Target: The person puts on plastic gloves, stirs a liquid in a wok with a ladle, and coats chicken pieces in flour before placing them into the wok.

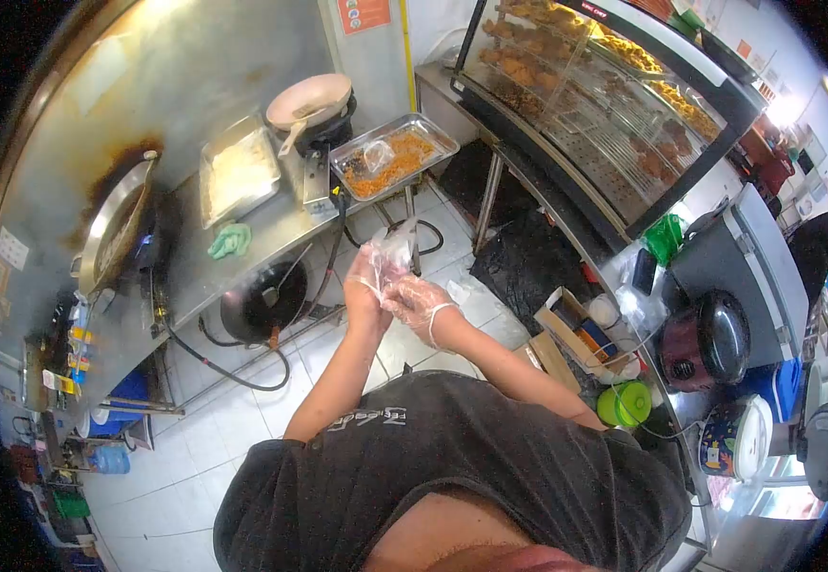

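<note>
Both my hands meet in front of my chest, each in a clear plastic glove. My left hand (368, 276) is raised, with loose, crumpled clear plastic (397, 244) about its fingers. My right hand (421, 303) touches it from the right, its fingers bent against the left glove. What the fingers pinch, if anything, is too small to make out. Beyond my hands, a metal tray (445, 145) holds orange-brown food pieces and a small clear plastic item. Left of it, another tray (269, 195) carries pale flour-like stuff.
A pale pan (309, 100) sits on a burner, and a large wok (114, 224) stands at the left. A green cloth (230, 241) lies on the metal counter (190, 276). A heated glass cabinet (595, 95) and a rice cooker (705, 341) are at the right.
</note>
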Motion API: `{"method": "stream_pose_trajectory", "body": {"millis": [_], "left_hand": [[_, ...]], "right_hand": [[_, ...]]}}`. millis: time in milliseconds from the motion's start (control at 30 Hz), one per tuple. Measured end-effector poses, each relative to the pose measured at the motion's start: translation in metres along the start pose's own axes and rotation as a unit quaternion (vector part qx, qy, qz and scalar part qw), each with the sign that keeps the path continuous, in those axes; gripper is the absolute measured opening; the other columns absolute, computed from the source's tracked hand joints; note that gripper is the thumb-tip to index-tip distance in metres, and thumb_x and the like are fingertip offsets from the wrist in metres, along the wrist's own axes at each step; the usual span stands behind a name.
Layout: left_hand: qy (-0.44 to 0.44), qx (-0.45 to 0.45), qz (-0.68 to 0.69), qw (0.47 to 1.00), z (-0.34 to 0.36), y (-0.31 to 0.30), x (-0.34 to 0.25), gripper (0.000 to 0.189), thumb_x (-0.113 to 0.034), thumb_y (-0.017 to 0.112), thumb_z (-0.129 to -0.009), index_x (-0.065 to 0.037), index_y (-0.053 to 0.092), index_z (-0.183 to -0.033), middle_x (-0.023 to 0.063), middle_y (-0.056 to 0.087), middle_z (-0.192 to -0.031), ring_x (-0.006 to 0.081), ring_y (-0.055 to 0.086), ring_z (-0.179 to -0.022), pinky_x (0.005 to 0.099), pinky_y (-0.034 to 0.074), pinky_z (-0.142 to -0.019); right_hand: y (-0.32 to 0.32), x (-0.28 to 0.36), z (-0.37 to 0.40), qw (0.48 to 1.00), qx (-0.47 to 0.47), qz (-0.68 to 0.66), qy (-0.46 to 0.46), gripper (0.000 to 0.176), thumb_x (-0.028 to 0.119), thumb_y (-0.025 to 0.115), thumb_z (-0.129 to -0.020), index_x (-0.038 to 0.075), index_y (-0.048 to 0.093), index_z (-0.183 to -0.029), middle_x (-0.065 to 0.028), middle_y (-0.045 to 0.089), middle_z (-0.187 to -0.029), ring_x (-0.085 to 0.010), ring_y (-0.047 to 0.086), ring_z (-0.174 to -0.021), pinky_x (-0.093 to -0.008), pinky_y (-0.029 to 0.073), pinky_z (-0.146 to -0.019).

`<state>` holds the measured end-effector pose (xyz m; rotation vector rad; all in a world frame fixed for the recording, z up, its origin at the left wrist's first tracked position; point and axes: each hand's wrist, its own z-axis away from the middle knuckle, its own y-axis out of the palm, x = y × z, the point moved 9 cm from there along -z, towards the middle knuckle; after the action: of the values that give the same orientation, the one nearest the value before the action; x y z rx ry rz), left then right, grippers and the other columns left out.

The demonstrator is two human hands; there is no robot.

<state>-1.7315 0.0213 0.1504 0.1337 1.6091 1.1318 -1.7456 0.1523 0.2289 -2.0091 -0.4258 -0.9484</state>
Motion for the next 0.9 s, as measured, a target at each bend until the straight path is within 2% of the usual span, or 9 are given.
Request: {"method": "stream_pose_trajectory", "body": {"millis": [100,133,267,367,467,533,667,767,900], "left_hand": [[-0.107,-0.018,0.069,0.992,0.013,0.014,0.018,0.039,-0.033,0.059,-0.103,-0.003,0.059,-0.127,0.0126,0.067,-0.112,0.0267,0.068,-0.091,0.0432,0.058,-0.083],[-0.045,0.021,0.039,0.998,0.017,0.037,0.005,0.051,-0.039,0.052,-0.105,-0.003,0.052,-0.14,0.0146,0.064,-0.127,0.0295,0.065,-0.108,0.045,0.055,-0.093],[-0.099,0.137,0.077,0.983,0.027,0.057,0.015,0.058,-0.045,0.038,-0.108,-0.001,0.047,-0.146,0.0175,0.055,-0.145,0.0326,0.053,-0.132,0.051,0.044,-0.108],[-0.122,0.066,-0.01,0.99,0.027,0.032,0.032,0.058,-0.045,0.038,-0.108,-0.001,0.049,-0.144,0.0167,0.057,-0.142,0.0323,0.055,-0.129,0.0496,0.048,-0.105],[-0.069,-0.106,-0.208,0.97,0.015,-0.026,0.039,0.062,-0.051,0.038,-0.106,-0.001,0.053,-0.14,0.0173,0.059,-0.138,0.0337,0.057,-0.126,0.0496,0.046,-0.107],[-0.071,-0.062,-0.184,0.978,0.013,-0.037,0.053,0.061,-0.052,0.043,-0.105,-0.001,0.055,-0.136,0.0168,0.063,-0.129,0.0331,0.06,-0.119,0.0499,0.049,-0.103],[-0.126,-0.053,-0.024,0.99,0.029,-0.052,0.078,0.062,-0.054,0.052,-0.101,-0.001,0.057,-0.134,0.0153,0.066,-0.12,0.0314,0.063,-0.11,0.0494,0.05,-0.099],[-0.251,-0.01,0.005,0.968,0.054,-0.04,0.097,0.067,-0.056,0.053,-0.1,-0.001,0.055,-0.138,0.0139,0.061,-0.137,0.0302,0.062,-0.117,0.0448,0.051,-0.101],[-0.229,-0.083,-0.098,0.965,0.05,-0.074,0.111,0.07,-0.056,0.058,-0.098,0.0,0.052,-0.139,0.0128,0.063,-0.131,0.0264,0.062,-0.115,0.0424,0.051,-0.099]], "right_hand": [[0.006,-0.017,0.003,1.0,0.026,0.017,0.004,0.028,0.035,0.056,-0.102,0.009,0.062,-0.11,-0.0188,0.066,-0.106,-0.0413,0.061,-0.102,-0.047,0.048,-0.09],[0.008,-0.023,0.003,0.998,0.052,0.024,0.029,0.028,0.034,0.055,-0.102,0.008,0.062,-0.111,-0.0194,0.066,-0.107,-0.0415,0.061,-0.102,-0.0471,0.048,-0.09],[0.005,-0.031,0.012,0.994,0.084,-0.027,0.06,0.035,0.037,0.051,-0.103,0.005,0.061,-0.113,-0.0228,0.065,-0.11,-0.0415,0.061,-0.104,-0.0475,0.047,-0.092],[0.014,-0.043,0.014,0.991,0.097,-0.08,0.051,0.039,0.041,0.051,-0.102,0.006,0.061,-0.117,-0.0239,0.066,-0.112,-0.0418,0.062,-0.102,-0.047,0.048,-0.091],[0.023,-0.047,0.022,0.984,0.092,-0.14,0.061,0.041,0.043,0.052,-0.101,0.008,0.061,-0.12,-0.0234,0.066,-0.114,-0.0408,0.063,-0.102,-0.0468,0.048,-0.09],[0.033,-0.059,0.027,0.967,0.144,-0.16,0.137,0.044,0.045,0.053,-0.1,0.008,0.06,-0.123,-0.0229,0.067,-0.117,-0.0397,0.064,-0.105,-0.0465,0.049,-0.091],[0.038,-0.062,0.036,0.977,0.145,-0.116,0.103,0.043,0.04,0.059,-0.098,0.007,0.06,-0.126,-0.0229,0.067,-0.119,-0.0385,0.064,-0.112,-0.0457,0.048,-0.096],[0.051,-0.078,0.045,0.961,0.2,-0.128,0.143,0.046,0.04,0.061,-0.097,0.009,0.059,-0.131,-0.022,0.067,-0.121,-0.0381,0.064,-0.113,-0.0449,0.048,-0.097],[0.04,-0.083,0.054,0.958,0.203,-0.141,0.144,0.045,0.04,0.061,-0.097,0.01,0.058,-0.131,-0.0211,0.068,-0.12,-0.0377,0.064,-0.109,-0.0439,0.049,-0.095]]}}
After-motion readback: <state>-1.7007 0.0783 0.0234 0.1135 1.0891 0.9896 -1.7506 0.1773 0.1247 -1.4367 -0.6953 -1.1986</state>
